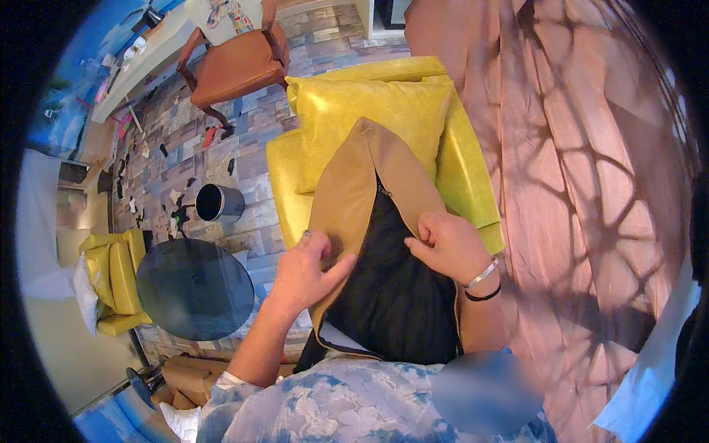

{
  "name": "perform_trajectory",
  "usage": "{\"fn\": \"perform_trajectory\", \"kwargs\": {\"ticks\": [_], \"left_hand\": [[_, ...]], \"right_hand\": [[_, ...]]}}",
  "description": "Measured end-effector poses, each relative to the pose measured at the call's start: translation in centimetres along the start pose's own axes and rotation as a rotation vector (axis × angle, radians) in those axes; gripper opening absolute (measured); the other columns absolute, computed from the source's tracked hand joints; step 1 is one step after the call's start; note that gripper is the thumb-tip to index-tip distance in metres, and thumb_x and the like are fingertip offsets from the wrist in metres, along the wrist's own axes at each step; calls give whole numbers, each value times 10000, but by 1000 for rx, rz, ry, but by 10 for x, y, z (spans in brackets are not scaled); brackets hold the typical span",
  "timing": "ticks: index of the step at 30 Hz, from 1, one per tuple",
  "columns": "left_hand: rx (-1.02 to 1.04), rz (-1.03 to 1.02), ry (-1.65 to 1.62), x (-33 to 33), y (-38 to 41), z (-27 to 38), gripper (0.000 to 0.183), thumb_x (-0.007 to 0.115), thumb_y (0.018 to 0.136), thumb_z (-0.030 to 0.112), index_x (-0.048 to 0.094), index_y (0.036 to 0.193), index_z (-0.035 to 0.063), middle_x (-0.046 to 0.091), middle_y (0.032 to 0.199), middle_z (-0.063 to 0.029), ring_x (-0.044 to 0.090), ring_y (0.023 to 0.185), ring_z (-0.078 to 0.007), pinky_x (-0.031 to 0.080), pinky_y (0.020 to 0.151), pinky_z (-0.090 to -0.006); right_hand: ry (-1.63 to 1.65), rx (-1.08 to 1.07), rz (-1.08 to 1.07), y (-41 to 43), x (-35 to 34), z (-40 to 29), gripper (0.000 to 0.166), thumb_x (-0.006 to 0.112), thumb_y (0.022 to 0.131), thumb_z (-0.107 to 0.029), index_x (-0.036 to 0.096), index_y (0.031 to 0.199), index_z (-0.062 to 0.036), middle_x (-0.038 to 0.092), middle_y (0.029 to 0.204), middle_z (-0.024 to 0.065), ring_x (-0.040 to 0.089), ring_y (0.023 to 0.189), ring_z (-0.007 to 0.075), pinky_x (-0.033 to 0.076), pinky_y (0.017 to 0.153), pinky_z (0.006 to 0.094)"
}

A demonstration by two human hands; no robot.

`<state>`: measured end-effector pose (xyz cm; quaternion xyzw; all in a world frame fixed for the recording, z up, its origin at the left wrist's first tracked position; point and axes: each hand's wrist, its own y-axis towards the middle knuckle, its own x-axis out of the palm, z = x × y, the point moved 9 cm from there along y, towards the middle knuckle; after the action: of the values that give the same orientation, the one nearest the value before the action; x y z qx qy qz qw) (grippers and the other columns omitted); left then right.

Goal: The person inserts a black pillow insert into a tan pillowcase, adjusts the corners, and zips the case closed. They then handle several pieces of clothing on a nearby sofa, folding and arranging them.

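Observation:
A tan zippered cushion cover (344, 194) lies before me, its pointed far end against a yellow cushion (382, 111) on a yellow armchair (468, 177). The cover is parted along its zipper, and black fabric (393, 282) shows inside. Near the top of the opening sits the zipper slider (383, 191). My left hand (313, 268) rests at the cover's left edge, thumb along the opening; whether it grips the fabric is unclear. My right hand (448, 243), with a silver bangle and a black band at the wrist, has its curled fingers closed on the right flap's edge.
To the left stand a round dark glass table (195, 289), a metal bin (227, 203) and another yellow armchair (123, 266). Dark and pale scraps (178, 213) litter the floor. A reddish-brown wooden armchair (238, 66) stands farther off. Pink curtains (532, 166) hang at right.

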<state>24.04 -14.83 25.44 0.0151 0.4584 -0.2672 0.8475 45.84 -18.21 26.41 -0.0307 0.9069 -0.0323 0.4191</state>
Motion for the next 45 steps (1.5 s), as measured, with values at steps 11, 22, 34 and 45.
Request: {"fn": "perform_trajectory", "kwargs": {"ticks": [11,22,34,45], "left_hand": [[212,55,-127,52,10,-6,241,573,902,206,544,1010,-8,612,878,-266,591,848,-469,476,728,-517],[304,22,-177,58,13,8,223,545,942,203,505,905,-13,570,864,-281,561,820,-478,445,695,-523],[-13,284,-549,85,35,-55,326,423,1010,246,514,829,-9,533,789,-217,531,755,-390,417,672,-440],[-205,218,-396,87,46,-48,490,643,890,446,547,732,-7,593,697,-212,592,676,-374,452,602,-443]], "right_hand": [[137,-300,45,3,17,-38,225,616,828,-173,494,709,-26,499,666,162,540,636,367,414,562,425],[-69,63,221,30,118,1,203,609,798,-218,598,938,-71,638,845,133,653,774,358,531,642,452],[550,-95,109,33,82,-3,274,633,880,-181,501,706,-15,527,689,153,526,647,355,425,583,404],[234,-201,56,44,105,-1,123,498,875,-125,541,856,-12,588,821,192,582,765,406,476,660,491]]}}
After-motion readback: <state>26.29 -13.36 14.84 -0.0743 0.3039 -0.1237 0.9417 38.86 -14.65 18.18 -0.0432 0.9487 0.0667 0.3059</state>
